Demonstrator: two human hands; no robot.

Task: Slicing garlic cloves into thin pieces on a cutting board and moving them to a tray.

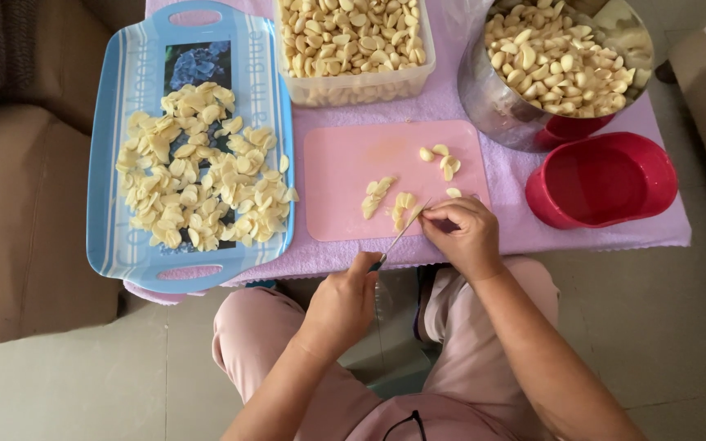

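Note:
My left hand [343, 300] grips the handle of a small knife [402, 233] whose blade angles up to the right over a pink cutting board [345, 175]. At the board's near right corner, my right hand [461, 231] pinches a garlic clove against the board, right at the blade's tip; the clove is mostly hidden under my fingers. Two small piles of garlic slices [376, 196] lie on the board just left of the blade. A few peeled cloves [443, 162] rest farther back on the board.
A blue tray [108, 163] heaped with garlic slices sits to the left. A clear tub of peeled cloves [353, 41] and a steel pot of cloves [557, 57] stand at the back. A red bowl [602, 178] is at the right. A lilac cloth [508, 188] covers the small table.

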